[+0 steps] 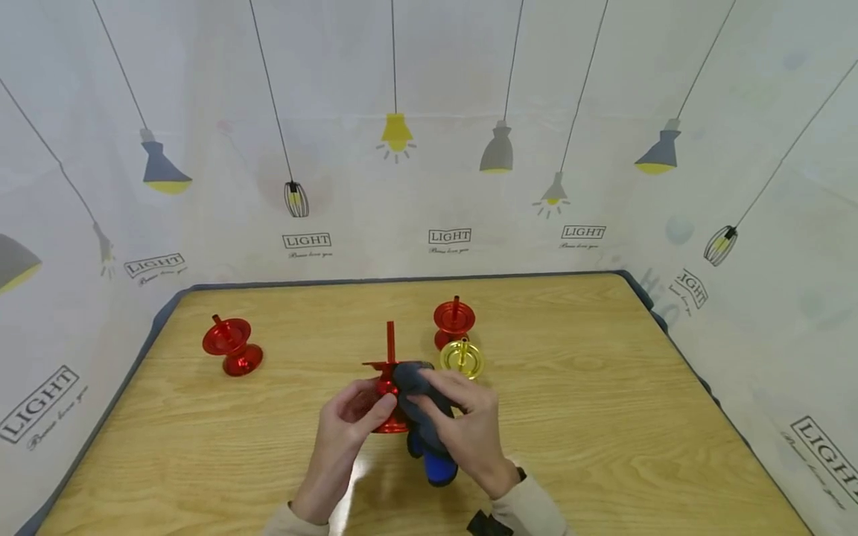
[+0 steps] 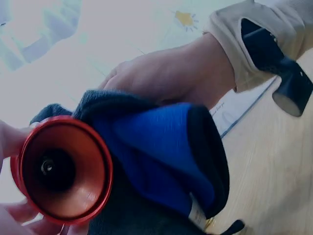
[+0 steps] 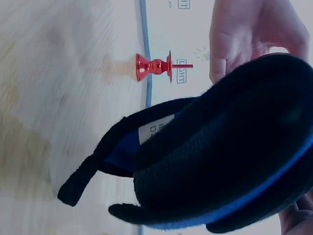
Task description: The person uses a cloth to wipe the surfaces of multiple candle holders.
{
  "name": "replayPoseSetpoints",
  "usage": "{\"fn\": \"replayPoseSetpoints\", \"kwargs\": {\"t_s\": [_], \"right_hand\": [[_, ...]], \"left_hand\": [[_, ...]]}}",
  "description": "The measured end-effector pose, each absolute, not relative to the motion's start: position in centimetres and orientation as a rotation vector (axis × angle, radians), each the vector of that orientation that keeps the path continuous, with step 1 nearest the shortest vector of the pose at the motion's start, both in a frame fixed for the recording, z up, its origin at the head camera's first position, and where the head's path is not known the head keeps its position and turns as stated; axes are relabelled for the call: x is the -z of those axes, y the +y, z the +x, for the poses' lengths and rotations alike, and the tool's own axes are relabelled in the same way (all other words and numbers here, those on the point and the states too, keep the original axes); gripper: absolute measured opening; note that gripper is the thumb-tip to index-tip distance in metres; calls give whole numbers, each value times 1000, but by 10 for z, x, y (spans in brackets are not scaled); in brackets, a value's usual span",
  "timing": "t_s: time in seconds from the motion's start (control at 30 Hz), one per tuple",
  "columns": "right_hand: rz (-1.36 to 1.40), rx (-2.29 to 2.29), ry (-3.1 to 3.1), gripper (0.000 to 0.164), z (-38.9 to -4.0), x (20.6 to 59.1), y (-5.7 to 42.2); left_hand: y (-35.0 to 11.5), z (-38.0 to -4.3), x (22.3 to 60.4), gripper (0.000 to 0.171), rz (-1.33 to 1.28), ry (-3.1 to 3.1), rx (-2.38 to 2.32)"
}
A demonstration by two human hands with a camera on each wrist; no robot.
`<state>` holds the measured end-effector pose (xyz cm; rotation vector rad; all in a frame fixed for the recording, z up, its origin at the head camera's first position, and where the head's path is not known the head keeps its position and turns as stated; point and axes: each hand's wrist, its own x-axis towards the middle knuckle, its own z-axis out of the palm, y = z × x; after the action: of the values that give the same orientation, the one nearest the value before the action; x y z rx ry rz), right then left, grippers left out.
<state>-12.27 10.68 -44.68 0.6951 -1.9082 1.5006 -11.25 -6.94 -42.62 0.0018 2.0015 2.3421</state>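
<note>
My left hand (image 1: 345,424) grips a red metal candle holder (image 1: 386,385) around its stem, fingers behind and thumb in front. The holder is raised over the table, its long spike pointing up. In the left wrist view, the hollow underside of its base (image 2: 89,188) faces the camera. My right hand (image 1: 472,424) pinches a bunched dark grey and blue cloth (image 1: 429,417) and presses it against the holder's right side, under the dish. Folds of the cloth hide part of the holder. A hanging loop (image 3: 78,183) and a white tag (image 3: 154,128) show on the cloth.
Another red candle holder (image 1: 228,339) stands tilted-looking at the table's left. At the back, right of the middle, a third red one (image 1: 454,318) stands just behind a gold candle holder (image 1: 462,359). Printed wall sheets (image 1: 449,193) enclose the wooden table (image 1: 603,417). A dark strap hangs at the right sleeve.
</note>
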Motion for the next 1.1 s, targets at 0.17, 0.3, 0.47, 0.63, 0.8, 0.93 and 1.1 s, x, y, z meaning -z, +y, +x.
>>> {"fn": "replayPoseSetpoints", "kwargs": {"t_s": [0.17,0.3,0.47,0.63,0.8,0.93,1.1], "right_hand": [[731,-1376,-1891,33,-120,445,102],[730,-1376,-1909,34,-121,445,102],[730,-1443,-1914,34,-123,445,104],[721,-1579,-1886,33,-124,447,105],[692,-1447,-1946,33,-123,448,106],[654,-1300,-1992,33,-120,444,106],[626,-1229,-2011,34,-116,436,104]], "left_hand": [[-71,-114,426,29,-72,2062,-2308],[-75,-114,426,34,-99,2047,-2313],[-78,-115,427,27,-70,1953,-2366],[-80,-115,432,14,34,1766,-2430],[-78,-116,432,31,24,1872,-2329],[-75,-115,427,41,5,2085,-2225],[-72,-114,423,27,32,2206,-2243]]}}
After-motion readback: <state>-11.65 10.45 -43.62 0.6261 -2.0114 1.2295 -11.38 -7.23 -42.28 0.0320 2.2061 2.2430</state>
